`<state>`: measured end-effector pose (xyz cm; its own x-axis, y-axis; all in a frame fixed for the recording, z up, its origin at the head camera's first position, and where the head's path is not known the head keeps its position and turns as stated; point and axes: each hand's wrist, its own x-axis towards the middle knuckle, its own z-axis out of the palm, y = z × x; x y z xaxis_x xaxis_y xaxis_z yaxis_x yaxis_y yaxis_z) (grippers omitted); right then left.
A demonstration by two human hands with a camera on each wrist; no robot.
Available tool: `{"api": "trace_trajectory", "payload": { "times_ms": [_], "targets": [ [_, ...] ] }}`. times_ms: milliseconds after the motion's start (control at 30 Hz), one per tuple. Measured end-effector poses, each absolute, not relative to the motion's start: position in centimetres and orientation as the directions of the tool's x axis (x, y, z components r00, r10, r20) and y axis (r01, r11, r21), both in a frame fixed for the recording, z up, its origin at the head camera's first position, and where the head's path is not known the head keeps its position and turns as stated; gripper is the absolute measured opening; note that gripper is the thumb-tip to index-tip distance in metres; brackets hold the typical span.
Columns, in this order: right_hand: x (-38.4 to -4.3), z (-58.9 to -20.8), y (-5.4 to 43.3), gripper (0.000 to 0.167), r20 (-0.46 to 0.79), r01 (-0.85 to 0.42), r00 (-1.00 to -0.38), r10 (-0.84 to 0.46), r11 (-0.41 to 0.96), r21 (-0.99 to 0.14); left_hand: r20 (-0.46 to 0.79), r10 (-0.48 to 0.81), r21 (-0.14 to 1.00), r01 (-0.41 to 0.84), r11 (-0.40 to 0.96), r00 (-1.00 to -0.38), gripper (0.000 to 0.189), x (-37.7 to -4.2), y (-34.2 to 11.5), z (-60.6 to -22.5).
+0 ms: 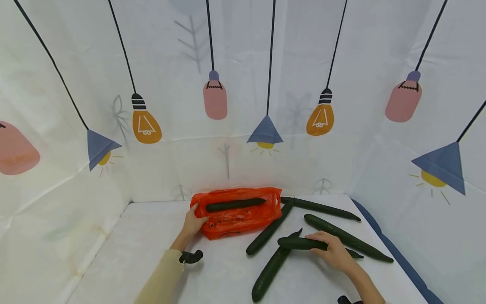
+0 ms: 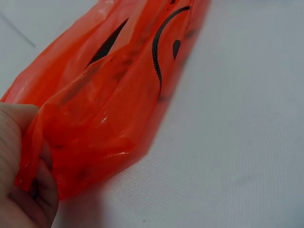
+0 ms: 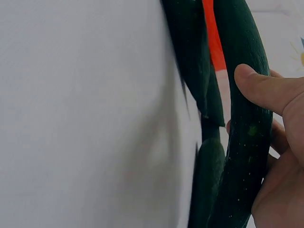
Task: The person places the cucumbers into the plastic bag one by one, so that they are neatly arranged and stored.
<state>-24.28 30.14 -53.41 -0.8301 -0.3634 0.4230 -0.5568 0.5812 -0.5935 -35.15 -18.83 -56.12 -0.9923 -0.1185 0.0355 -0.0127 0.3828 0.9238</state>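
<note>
My right hand [image 1: 332,252] curls around a long, dark-green cucumber [image 1: 294,243] over similar cucumbers [image 1: 271,272] toward the white surface's [image 1: 218,278] right edge. Near the far edge, my left hand [image 1: 193,221] pinches a crinkled orange-red plastic bag [image 1: 248,221].

- Left forearm [image 1: 163,276], sleeved, points to 1 o'clock in the head view.
- Left grip [image 1: 193,223] sits toward 7 o'clock, pinching, its fingers [image 2: 46,192] curled beneath the thumb [image 2: 21,116].
- Right forearm [image 1: 363,282] points between 10 and 11.
- Right grip [image 1: 331,250], toward 4, holds with its thumb opposite its fingers.
</note>
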Motion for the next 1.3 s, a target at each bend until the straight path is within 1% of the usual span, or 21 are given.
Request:
{"api": "trace_trajectory", "payload": {
  "times_ms": [100,367,633,833,1033,1133,1300],
  "targets": [
    [-24.7,-52.9,29.5,0.042,0.44,-0.569,-0.821,-0.364,0.576,-0.586,0.051,-0.121,0.917,-0.002,0.398,-0.991,0.076,-35.2,-18.8,-55.9],
    [-25.6,-52.0,28.1,0.042,0.47,-0.617,-0.785,-0.404,0.566,-0.546,0.035,-0.147,0.916,-0.027,0.399,-0.989,0.075,-35.0,-18.4,-56.1],
    [-26.9,-51.4,26.6,0.044,0.475,-0.654,-0.757,-0.45,0.526,-0.544,0.024,-0.152,0.921,-0.037,0.388,-0.988,0.076,-35.2,-18.1,-56.1],
    [-27.6,-50.9,25.1,0.04,0.478,-0.676,-0.737,-0.478,0.51,-0.532,0.025,-0.161,0.917,-0.042,0.398,-0.987,0.076,-35.4,-18.2,-56.3],
    [-27.8,-50.7,24.0,0.04,0.506,-0.703,-0.711,-0.489,0.511,-0.495,0.03,-0.155,0.914,-0.036,0.404,-0.987,0.076,-35.4,-18.1,-56.5],
    [-27.9,-50.5,23.5,0.04,0.494,-0.7,-0.714,-0.497,0.516,-0.493,0.023,-0.157,0.917,-0.042,0.398,-0.987,0.076,-35.2,-18.1,-56.4],
    [-28.1,-50.1,22.7,0.04,0.445,-0.663,-0.748,-0.492,0.538,-0.52,0.018,-0.156,0.915,-0.047,0.4,-0.988,0.076,-35.3,-18.3,-56.4]
  ]
}}
